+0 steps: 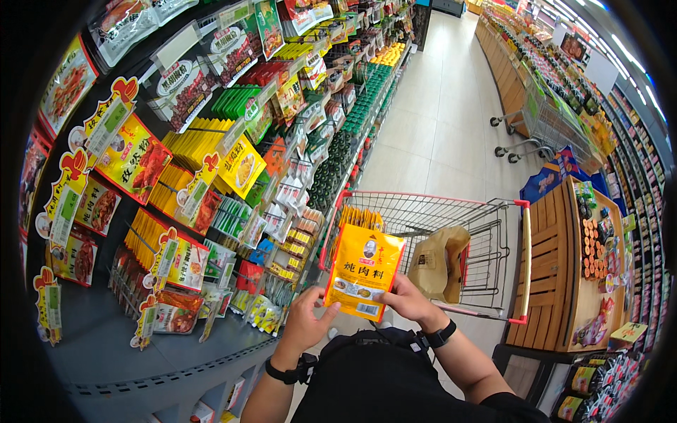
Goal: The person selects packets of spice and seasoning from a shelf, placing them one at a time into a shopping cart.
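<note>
Between both hands is a flat yellow seasoning packet (365, 269), upright, its printed face towards the camera. My left hand (312, 320) grips the lower left corner, with the thumb on the front. My right hand (410, 301) holds the lower right edge, its thumb also on the front. Just beyond the hands stands a wire shopping cart (433, 201) with red corner pieces. A brown paper bag (436, 264) sits inside it. More yellow packets (362, 218) stand in a row behind the held one, at the cart's left end.
On the left, a dark shelf rack (158, 365) carries hanging spice packets (135, 158) and price tags. A tiled aisle (423, 116) runs ahead. At the right are a slatted wooden display stand (545, 275) with small goods and another shopping cart (555, 121).
</note>
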